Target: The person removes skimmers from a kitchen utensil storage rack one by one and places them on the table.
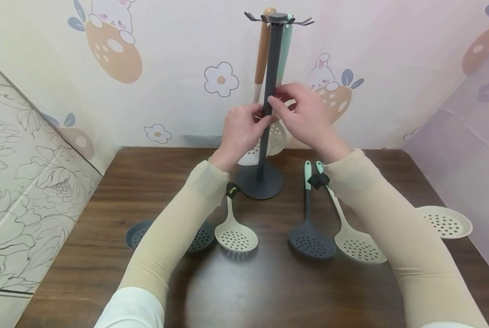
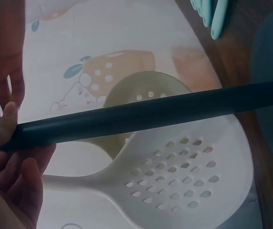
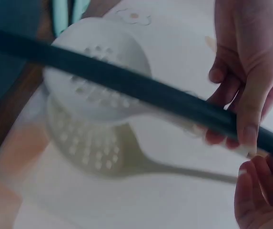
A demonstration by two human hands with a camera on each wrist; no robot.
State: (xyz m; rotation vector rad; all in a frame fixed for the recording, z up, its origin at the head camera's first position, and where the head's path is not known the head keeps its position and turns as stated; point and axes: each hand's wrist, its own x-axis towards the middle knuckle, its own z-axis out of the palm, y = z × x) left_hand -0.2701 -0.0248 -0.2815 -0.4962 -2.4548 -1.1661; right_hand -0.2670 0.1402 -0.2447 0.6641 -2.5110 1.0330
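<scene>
A dark grey rotating-style utensil stand (image 1: 274,59) rises upright from its round base, with hooks at the top. Both hands are at the middle of its pole. My left hand (image 1: 242,130) pinches the pole between thumb and fingers. Slightly higher, my right hand (image 1: 308,114) has its thumb on the front of the pole and its fingers curled round the side. Behind the pole hang two skimmers: a white one (image 2: 188,171) with a wooden handle (image 1: 262,54), and a beige one (image 3: 86,138) with a mint handle (image 1: 286,48). The hands partly cover both.
On the brown table (image 1: 252,296) lie cream skimmers (image 1: 236,238) (image 1: 361,246) and grey skimmers (image 1: 312,241) (image 1: 137,233), left and right of the stand. A cream skimmer head (image 1: 445,222) shows beyond the right sleeve. A patterned wall covering (image 1: 179,45) stands close behind.
</scene>
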